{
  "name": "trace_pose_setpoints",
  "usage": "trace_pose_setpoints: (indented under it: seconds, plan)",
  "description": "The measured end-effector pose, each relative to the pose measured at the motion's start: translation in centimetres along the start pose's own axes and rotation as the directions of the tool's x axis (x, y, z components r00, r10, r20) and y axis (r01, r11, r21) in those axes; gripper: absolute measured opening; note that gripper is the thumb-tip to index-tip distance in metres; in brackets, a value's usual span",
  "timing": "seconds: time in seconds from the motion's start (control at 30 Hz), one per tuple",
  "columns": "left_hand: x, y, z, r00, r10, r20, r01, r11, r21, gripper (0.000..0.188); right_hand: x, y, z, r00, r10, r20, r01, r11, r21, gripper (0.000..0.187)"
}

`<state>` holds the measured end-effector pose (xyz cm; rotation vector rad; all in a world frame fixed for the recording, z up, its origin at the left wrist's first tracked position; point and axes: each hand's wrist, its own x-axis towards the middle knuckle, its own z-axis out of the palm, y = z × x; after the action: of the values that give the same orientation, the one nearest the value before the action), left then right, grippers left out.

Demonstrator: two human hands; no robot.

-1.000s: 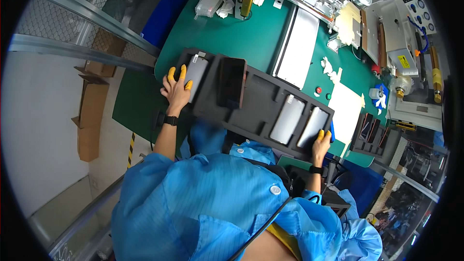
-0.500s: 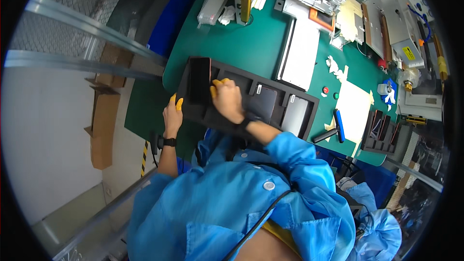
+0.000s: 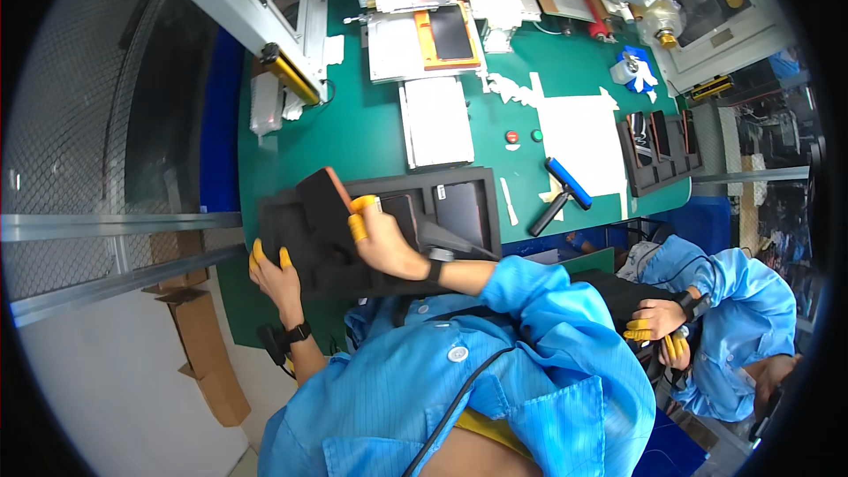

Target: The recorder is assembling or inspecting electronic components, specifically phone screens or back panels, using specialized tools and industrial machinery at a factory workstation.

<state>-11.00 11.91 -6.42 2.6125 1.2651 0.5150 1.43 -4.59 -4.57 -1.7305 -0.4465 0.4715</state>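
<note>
My right hand [image 3: 389, 246], with yellow finger cots, closes on the right edge of a dark phone-like slab with an orange rim [image 3: 323, 203]. The slab is tilted over the left part of a black compartment tray [image 3: 371, 184]. Beside the tray's lower left corner is my left hand [image 3: 277, 283], its cot-covered thumb and finger spread apart and nothing seen between them. Further right in the tray lie another dark slab [image 3: 399, 215], partly behind my right hand, and one with a small white label [image 3: 461, 216].
A blue roller with a black handle [image 3: 568, 184] lies by a white sheet [image 3: 579, 141]. Beyond the tray stand a white plate [image 3: 437, 124] and a fixture with an orange frame [image 3: 428, 40]. A second tray [image 3: 658, 177] sits right. A co-worker's hands [image 3: 655, 320] show lower right.
The view has swung, shifting the bench in the picture. The orange-rimmed slab now leans more, with my right hand at its edge. A co-worker has come into view at the right.
</note>
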Motion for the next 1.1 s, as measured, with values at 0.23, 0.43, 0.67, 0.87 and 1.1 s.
trace_pose_setpoints:
  seconds: [0.23, 0.43, 0.67, 0.87, 1.1]
  plan:
    - [6.8, 21.6, 5.7, 0.901, 0.401, 0.163, -0.17, 0.674, -0.719, 0.01, -0.4, 0.5, -17.3, 0.867, -0.181, -0.463, 0.009, 0.937, -0.349, 0.029]
    - [4.3, 31.4, 13.9, 0.924, 0.383, -0.007, -0.371, 0.889, -0.268, 0.041, 1.4, 5.6, -23.4, 0.756, -0.127, -0.642, -0.078, 0.956, -0.282, 0.023]
    - [6.1, 31.4, 12.3, 0.803, 0.231, 0.55, 0.459, 0.35, -0.817, 0.014, 9.4, 6.4, -23.2, 0.793, -0.021, -0.609, -0.171, 0.952, -0.255, 0.034]
    - [5.2, 25.2, 4.3, 0.676, 0.277, 0.683, 0.716, -0.029, -0.698, 0.032, 15.3, 7.4, -18.7, 0.772, -0.173, -0.611, -0.211, 0.838, -0.503, 0.03]
    - [1.4, 20.7, 4.6, 0.677, 0.256, 0.69, 0.724, -0.062, -0.687, 0.039, 10.6, 6.3, -22.6, 0.817, -0.49, -0.304, 0.166, 0.705, -0.689, 0.021]
